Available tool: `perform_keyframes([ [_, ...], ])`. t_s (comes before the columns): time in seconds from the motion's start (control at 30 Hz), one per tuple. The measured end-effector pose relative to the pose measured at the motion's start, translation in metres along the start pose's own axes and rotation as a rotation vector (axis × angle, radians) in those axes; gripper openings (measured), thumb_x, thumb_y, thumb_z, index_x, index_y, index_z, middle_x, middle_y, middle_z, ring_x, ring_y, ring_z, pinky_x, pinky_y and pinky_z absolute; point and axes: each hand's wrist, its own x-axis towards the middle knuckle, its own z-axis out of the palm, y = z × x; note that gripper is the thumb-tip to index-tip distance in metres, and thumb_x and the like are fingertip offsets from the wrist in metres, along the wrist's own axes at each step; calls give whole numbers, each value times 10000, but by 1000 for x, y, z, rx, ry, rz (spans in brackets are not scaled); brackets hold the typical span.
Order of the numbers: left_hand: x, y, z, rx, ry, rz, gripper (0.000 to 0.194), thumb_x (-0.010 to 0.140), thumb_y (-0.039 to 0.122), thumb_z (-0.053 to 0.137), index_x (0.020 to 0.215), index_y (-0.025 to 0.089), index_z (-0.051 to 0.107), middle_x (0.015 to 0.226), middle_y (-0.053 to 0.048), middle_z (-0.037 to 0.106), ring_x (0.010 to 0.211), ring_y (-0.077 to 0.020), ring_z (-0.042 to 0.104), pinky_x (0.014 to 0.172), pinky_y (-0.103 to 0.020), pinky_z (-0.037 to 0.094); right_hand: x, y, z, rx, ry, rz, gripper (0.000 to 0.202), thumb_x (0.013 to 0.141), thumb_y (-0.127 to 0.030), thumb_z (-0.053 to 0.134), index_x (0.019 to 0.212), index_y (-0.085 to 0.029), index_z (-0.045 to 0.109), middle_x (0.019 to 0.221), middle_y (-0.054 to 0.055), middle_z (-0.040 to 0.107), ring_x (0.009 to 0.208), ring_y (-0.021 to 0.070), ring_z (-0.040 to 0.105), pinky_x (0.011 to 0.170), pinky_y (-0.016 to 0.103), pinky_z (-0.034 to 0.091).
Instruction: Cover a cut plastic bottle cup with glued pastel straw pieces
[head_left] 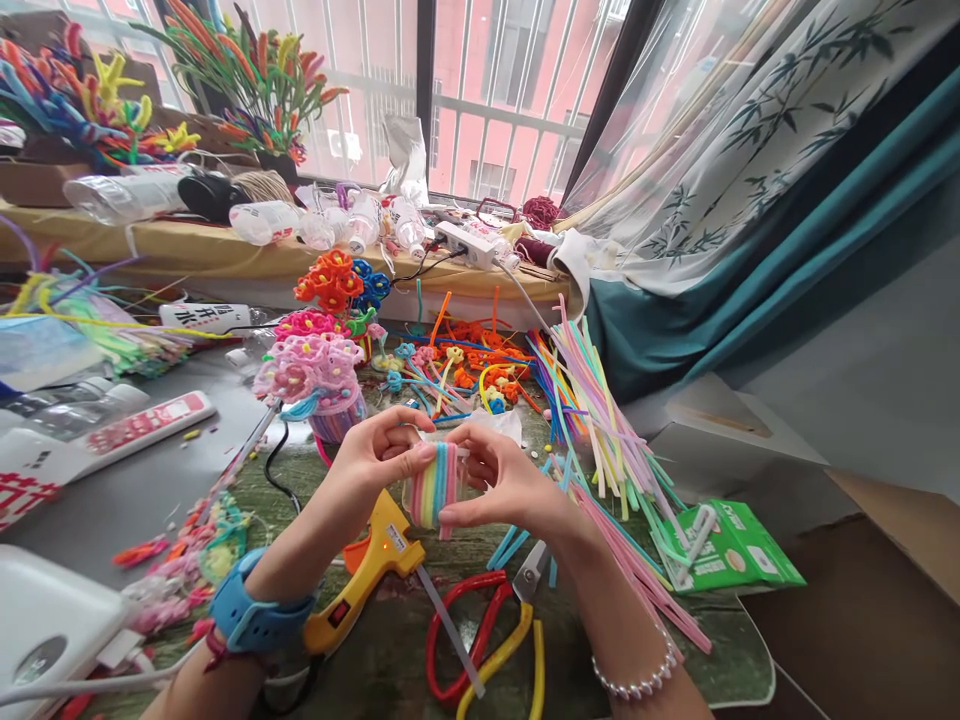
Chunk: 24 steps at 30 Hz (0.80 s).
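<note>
Pastel-striped fuzzy strips [435, 488] wrap part of a small clear container, held up over the middle of the table. My left hand [386, 450] grips its left side, thumb on the stripes near the top. On the right side, my right hand [499, 480] pinches it, with the thumb at the lower edge of the stripes. A yellow glue gun [364, 585] with a glue stick lies below my left hand. Red-handled scissors [469, 620] and a yellow-handled tool [517, 635] rest below my right hand.
Behind my left hand stands a pot [341, 415] of pink fuzzy flowers. Loose pastel stems [607, 420] and a green packet [739, 545] lie at the right. A white device [52, 620] sits front left. Bottles [262, 222] line the windowsill.
</note>
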Motion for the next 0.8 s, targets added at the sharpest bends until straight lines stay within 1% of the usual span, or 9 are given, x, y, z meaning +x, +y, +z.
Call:
perform_keyframes([
  [0.13,1,1,0,-36,4,-12,370,629,314,856,879,166,628,620,41,631,565,-90,544,535,-182,399,-1,-2,1,7,-17,-9,561,501,-296,925,941,-221,585,855,-44,590,791,134,569,726,238,419],
  [0.27,1,1,1,-73,31,-24,397,600,303,871,880,162,627,617,36,633,564,-93,546,530,-183,398,-3,-3,2,-16,-38,-46,549,528,-269,905,976,-230,589,931,-25,612,877,159,594,801,263,443],
  [0.33,1,2,2,-85,44,-31,411,580,303,879,874,161,630,612,37,629,560,-95,547,526,-185,398,-3,-2,3,-55,-36,-79,516,563,-231,877,997,-232,598,960,-17,614,895,170,591,806,269,447],
  [0.43,2,2,2,-96,55,-51,427,558,306,886,868,163,630,591,45,613,532,-95,538,505,-187,387,-3,2,5,-132,-30,-101,456,609,-125,802,1011,-227,613,927,-26,605,839,160,578,757,255,440],
  [0.53,2,2,2,-100,49,-66,421,569,319,878,863,168,618,578,42,614,511,-101,537,486,-190,377,-2,6,5,-187,-7,-116,436,615,-60,743,1004,-218,625,875,-38,603,795,152,573,732,247,441],
  [0.6,1,2,1,-87,43,-51,408,589,321,868,875,172,617,593,37,630,525,-105,552,495,-189,383,-1,5,5,-188,-4,-125,469,609,-59,752,1035,-216,636,912,-30,620,848,164,591,778,256,459],
  [0.73,1,2,-2,-80,39,-37,397,618,309,855,911,180,621,596,45,638,518,-94,547,493,-181,380,-3,-2,5,-127,-73,-111,621,610,-126,826,1184,-242,623,1121,7,630,1070,204,589,942,297,456],
  [0.8,2,1,-3,-95,25,-44,392,626,301,852,915,183,615,580,53,631,493,-85,530,479,-176,369,-4,-5,4,-105,-87,-96,603,648,-181,831,1208,-252,620,1133,10,629,1064,200,593,938,306,469],
])
